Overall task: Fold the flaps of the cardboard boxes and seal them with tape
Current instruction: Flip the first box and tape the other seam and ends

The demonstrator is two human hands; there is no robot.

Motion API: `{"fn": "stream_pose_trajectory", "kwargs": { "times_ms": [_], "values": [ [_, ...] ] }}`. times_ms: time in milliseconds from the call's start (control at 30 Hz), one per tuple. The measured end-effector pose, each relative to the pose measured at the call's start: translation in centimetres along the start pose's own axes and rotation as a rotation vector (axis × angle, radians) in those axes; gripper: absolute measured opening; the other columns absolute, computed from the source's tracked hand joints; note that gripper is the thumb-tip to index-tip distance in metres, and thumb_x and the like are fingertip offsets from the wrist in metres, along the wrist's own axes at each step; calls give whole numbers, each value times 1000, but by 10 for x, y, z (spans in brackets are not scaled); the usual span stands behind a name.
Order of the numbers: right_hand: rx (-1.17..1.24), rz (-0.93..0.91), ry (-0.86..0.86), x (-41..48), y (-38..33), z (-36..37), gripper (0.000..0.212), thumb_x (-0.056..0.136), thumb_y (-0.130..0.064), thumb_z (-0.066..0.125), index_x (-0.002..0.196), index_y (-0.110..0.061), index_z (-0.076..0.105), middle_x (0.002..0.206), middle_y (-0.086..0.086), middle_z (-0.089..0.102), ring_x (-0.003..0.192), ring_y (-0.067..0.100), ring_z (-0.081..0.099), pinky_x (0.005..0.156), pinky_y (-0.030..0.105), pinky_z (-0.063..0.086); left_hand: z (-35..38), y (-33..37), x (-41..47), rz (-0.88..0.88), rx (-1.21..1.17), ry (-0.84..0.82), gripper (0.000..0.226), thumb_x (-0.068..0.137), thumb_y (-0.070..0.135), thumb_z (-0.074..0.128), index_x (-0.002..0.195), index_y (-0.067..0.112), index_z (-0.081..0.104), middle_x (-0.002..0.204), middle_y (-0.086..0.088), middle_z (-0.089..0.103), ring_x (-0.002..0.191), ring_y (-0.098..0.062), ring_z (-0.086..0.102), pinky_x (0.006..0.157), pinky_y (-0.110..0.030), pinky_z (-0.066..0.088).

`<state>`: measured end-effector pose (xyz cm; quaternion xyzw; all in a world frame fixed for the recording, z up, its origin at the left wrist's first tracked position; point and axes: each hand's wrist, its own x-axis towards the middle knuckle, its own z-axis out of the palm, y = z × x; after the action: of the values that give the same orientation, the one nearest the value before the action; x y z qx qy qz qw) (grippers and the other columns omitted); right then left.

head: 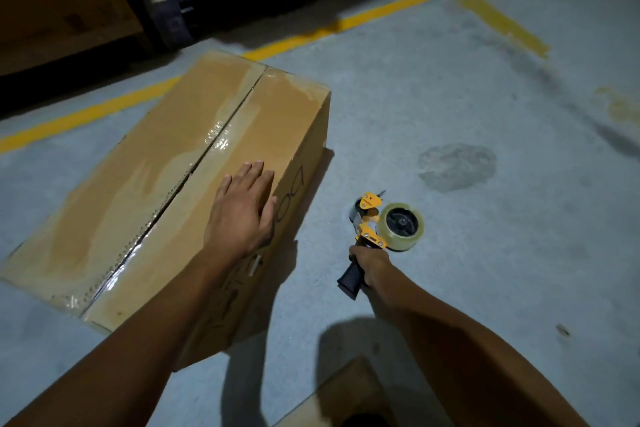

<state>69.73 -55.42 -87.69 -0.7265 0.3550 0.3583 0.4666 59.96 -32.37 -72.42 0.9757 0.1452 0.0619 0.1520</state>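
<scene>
Fingers of the left hand lie straight and close together, flat on top of the cardboard box near its right edge, probably steadying it or pressing down the clear tape along its closed centre seam. Right of the box, the right hand curls round the tape dispenser handle, keeping it low and ready. One dispenser, one roll, one box; a dim cardboard corner nearer than the box may be a second.

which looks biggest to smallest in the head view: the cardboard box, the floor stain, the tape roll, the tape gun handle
1. cardboard box
2. floor stain, though it lies farther from the camera
3. tape roll
4. tape gun handle, partly hidden by the right hand
</scene>
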Motion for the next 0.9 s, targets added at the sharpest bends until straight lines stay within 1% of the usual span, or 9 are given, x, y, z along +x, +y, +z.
{"fn": "stream_pose_trajectory", "kwargs": {
  "times_ms": [133, 300, 400, 533, 600, 700, 767, 833, 900],
  "values": [
    [171, -132, -37, -33, -13, -10, 45, 72, -26, 84, 105, -1, 67, 97, 19, 72, 81, 33, 68, 72, 42, 58, -4, 1, -3, -32, -5, -19, 59, 101, 48, 25, 152, 21, 38, 162, 0, 29, 151, -19, 19, 123, -44, 11],
    [231, -337, -107, -89, -22, 4, 77, 38, -50, 72, 101, -6, 68, 89, 15, 72, 86, 36, 69, 80, 51, 57, -22, -5, -7, -22, -83, -121, 48, 107, 40, 30, 154, 29, 32, 165, 3, 18, 152, -17, 11, 122, -39, 4],
    [185, -430, -170, -169, -34, 24, 54, 52, -45, 74, 89, -7, 68, 79, 13, 67, 81, 35, 65, 79, 52, 52, -39, -25, -30, -75, -42, -91, 50, 106, 41, 28, 151, 23, 38, 162, -4, 27, 151, -23, 19, 122, -40, 14],
    [127, -509, -241, -236, -31, 58, 18, 81, -24, 75, 86, -9, 67, 82, 9, 68, 77, 25, 64, 67, 34, 45, -66, -82, -72, -261, 45, 54, 57, 99, 45, 23, 134, 11, 53, 147, -14, 46, 140, -33, 37, 111, -46, 30],
    [80, -545, -249, -257, -19, 80, 25, 75, -31, 75, 86, -10, 67, 88, 11, 68, 81, 27, 64, 70, 35, 48, -77, -119, -92, -401, 109, 92, 48, 100, 42, 30, 127, 11, 55, 141, -17, 48, 134, -36, 40, 105, -51, 34],
    [-12, -592, -193, -279, 5, 108, 63, 50, -57, 63, 93, -11, 68, 104, 10, 64, 91, 30, 63, 84, 46, 55, -91, -163, -116, -592, 139, 44, 35, 101, 42, 41, 122, 16, 52, 140, -22, 43, 133, -41, 36, 104, -58, 35],
    [-55, -613, -196, -287, 19, 119, 65, 49, -59, 61, 93, -13, 64, 112, 11, 61, 94, 30, 62, 89, 52, 53, -97, -183, -127, -687, 121, -27, 51, 101, 54, 39, 137, 20, 44, 153, -25, 29, 143, -43, 22, 111, -62, 26],
    [-88, -611, -231, -297, 26, 123, 41, 57, -50, 70, 82, -21, 54, 121, 14, 61, 97, 32, 62, 89, 51, 53, -102, -195, -130, -759, 25, -82, 72, 96, 66, 37, 153, 24, 26, 163, -20, 9, 150, -42, 6, 115, -63, 14],
    [-140, -616, -239, -298, 29, 126, 39, 58, -44, 73, 77, -21, 48, 134, 15, 58, 101, 34, 63, 84, 47, 54, -106, -199, -128, -805, -61, -121, 84, 92, 72, 39, 157, 25, 15, 164, -17, 8, 149, -41, 8, 114, -64, 16]
  ]
}}
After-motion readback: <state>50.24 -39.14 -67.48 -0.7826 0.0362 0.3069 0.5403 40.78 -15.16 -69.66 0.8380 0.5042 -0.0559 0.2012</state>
